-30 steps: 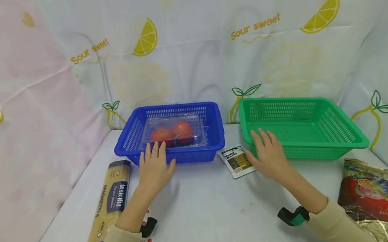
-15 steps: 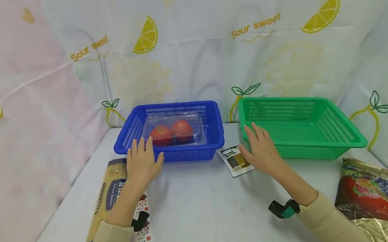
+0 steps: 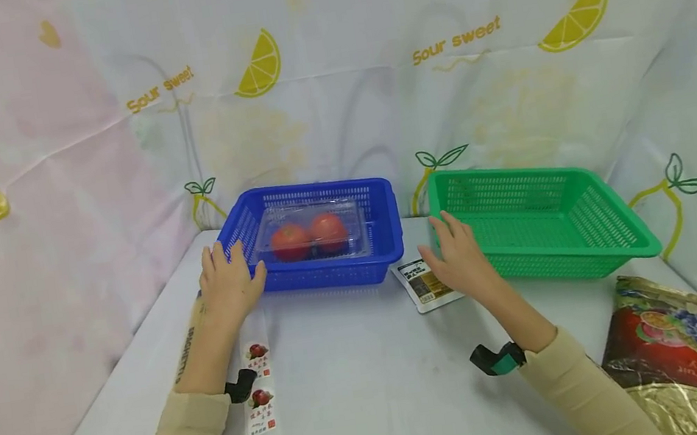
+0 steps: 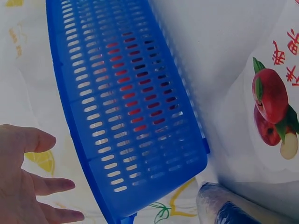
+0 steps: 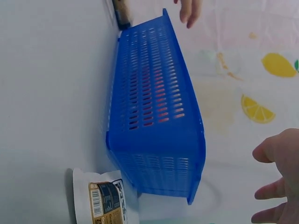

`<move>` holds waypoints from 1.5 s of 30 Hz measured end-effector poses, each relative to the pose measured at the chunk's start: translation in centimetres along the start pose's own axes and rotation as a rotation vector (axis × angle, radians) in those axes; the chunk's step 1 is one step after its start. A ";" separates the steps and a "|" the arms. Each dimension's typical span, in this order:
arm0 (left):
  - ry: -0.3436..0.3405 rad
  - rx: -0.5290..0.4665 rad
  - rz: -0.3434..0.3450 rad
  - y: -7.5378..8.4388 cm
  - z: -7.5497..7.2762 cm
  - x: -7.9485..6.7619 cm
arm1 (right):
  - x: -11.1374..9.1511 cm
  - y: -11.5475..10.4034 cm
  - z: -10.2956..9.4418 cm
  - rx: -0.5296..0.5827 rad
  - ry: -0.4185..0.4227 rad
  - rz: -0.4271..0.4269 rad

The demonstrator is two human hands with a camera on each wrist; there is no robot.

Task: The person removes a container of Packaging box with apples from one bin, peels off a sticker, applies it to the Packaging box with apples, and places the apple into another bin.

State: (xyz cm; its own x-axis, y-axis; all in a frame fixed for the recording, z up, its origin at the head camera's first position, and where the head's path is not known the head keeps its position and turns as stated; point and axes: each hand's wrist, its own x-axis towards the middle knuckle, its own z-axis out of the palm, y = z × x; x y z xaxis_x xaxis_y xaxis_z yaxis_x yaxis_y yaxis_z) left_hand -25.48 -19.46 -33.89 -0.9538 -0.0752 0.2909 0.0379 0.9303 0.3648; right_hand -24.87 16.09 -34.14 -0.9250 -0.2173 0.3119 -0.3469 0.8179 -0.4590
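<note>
In the head view my left hand (image 3: 224, 287) is held over the near left corner of the blue basket (image 3: 333, 277), fingers spread, gripping nothing. Inside that basket lies a clear plastic box (image 3: 352, 243) with two round red fruits (image 3: 309, 237). A pack of spaghetti (image 3: 188, 348) is mostly hidden under my left hand and forearm. My right hand (image 3: 461, 259), its fingers apart and holding nothing, overlaps the near left corner of the green basket (image 3: 549, 265). Just left of it a small white and brown pouch (image 3: 423, 285) lies on the table. Both wrist views show loose, separated fingers beside the blue basket.
A strip of apple labels (image 3: 260, 416) runs along the white table (image 3: 373, 392), right of my left forearm. A large red and gold fruit bag (image 3: 694, 347) lies at the right front. Behind the baskets hangs a lemon-printed cloth (image 3: 332, 101).
My left hand has moved left, from the blue basket's front rim to its corner, covering more of the spaghetti. My right hand has shifted slightly left and up. The baskets stay put.
</note>
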 end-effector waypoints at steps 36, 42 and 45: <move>-0.050 -0.097 -0.254 -3.6 1.8 3.1 | 3.6 -4.0 4.2 0.195 -0.061 -0.048; -0.094 -0.110 -0.290 -4.4 1.3 3.2 | 5.4 -4.7 4.5 0.196 -0.084 -0.077; -0.120 -0.139 -0.319 -4.6 1.1 3.2 | 6.7 -4.7 4.8 0.207 -0.094 -0.050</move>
State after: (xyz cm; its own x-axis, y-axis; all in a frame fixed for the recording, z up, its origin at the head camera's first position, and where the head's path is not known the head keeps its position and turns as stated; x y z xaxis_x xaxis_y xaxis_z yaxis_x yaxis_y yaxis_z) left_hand -29.03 -23.62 -35.63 -0.9521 -0.3031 0.0405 -0.2346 0.8087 0.5394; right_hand -30.20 8.20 -33.85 -0.9130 -0.3108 0.2641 -0.4078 0.6801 -0.6093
